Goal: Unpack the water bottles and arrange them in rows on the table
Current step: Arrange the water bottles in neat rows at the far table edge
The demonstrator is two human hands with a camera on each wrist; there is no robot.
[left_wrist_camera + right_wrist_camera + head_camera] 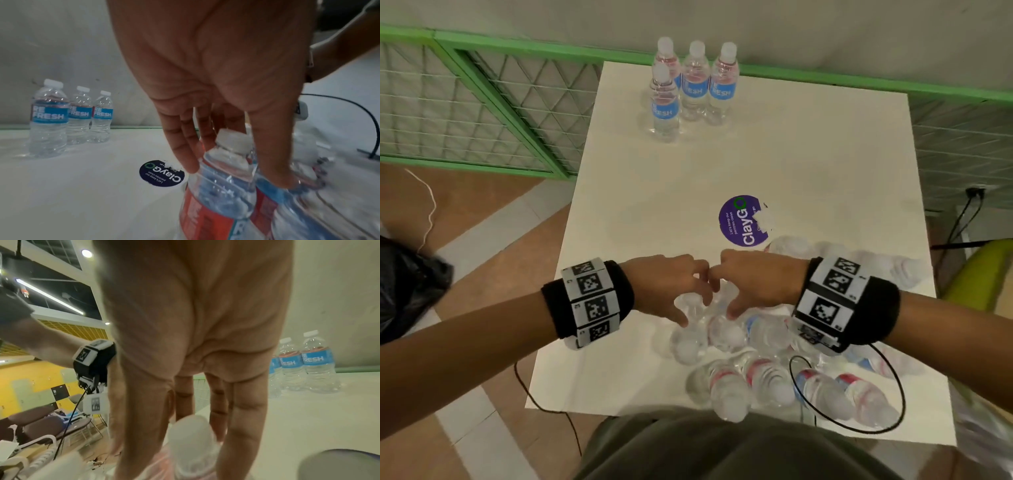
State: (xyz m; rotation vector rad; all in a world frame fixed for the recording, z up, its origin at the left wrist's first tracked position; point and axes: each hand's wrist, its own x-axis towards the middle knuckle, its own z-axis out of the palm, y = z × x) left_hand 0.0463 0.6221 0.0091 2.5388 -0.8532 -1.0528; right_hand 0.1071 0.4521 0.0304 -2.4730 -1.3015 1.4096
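Note:
Several clear water bottles (693, 82) with blue labels and white caps stand upright at the far side of the white table (640, 219), three in a row and one (664, 102) in front of the left end. A plastic-wrapped pack of bottles (774, 373) sits at the near right. Both hands reach down into its left end. My left hand (693, 308) grips a bottle (224, 175) below its cap, fingers (185, 155) on one side and thumb on the other. Close beside it, my right hand (722, 294) straddles the blurred cap and neck of another bottle (191, 434).
A round purple sticker (743, 221) lies mid-table just beyond the pack. A black cable (893, 404) loops over the pack's near right. On the floor at left sits a black bag (407, 284), and a green chair (983, 270) stands at right. Green mesh fencing (482, 102) runs behind.

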